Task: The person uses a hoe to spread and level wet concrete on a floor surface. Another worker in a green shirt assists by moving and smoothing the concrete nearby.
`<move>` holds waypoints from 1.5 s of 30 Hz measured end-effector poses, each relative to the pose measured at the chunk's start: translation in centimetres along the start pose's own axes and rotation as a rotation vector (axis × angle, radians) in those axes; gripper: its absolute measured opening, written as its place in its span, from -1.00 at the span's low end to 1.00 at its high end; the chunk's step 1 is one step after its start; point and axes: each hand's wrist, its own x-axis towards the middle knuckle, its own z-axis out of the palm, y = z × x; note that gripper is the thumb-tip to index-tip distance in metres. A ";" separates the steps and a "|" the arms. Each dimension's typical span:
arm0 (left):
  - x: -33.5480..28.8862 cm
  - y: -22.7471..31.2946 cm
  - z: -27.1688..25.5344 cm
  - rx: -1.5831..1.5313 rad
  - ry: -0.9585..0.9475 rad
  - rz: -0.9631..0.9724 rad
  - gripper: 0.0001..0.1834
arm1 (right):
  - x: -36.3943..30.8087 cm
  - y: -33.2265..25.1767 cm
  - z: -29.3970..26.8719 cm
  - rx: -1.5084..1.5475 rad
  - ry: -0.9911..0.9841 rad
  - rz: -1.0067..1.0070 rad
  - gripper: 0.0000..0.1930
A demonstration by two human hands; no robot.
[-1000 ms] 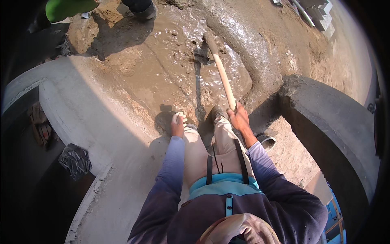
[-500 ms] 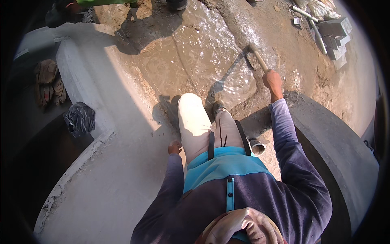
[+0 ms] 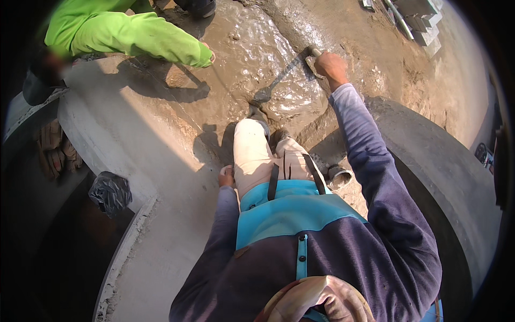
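Observation:
My right hand [image 3: 331, 67] grips the wooden handle of a short-handled hoe [image 3: 317, 52]. Its dark metal head rests at the right side of the wet grey mortar [image 3: 252, 59], and the blade is seen almost edge-on. Low beside my left thigh is my left hand [image 3: 226, 176], its fingers curled in, with no object showing in it. My knees are bent over the near edge of the mortar. From the upper left another person's bright green sleeve [image 3: 139, 35] reaches over the mortar, with only part of that hand visible.
A smooth grey concrete ledge [image 3: 161, 236] runs along my left, with a black plastic bag [image 3: 110, 193] at its edge above a dark pit. A curved concrete rim [image 3: 424, 150] is on my right. Grey blocks [image 3: 421, 21] and a pale pipe [image 3: 398, 19] lie at the far right.
My right hand and the hoe have shifted left and farther away. The other person's green arm has come much farther into view. My left hand has moved slightly up beside my thigh.

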 end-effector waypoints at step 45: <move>6.4 19.2 -5.6 -0.351 -0.038 0.014 -0.49 | -0.4 0.6 -0.7 0.069 -0.034 0.037 -0.61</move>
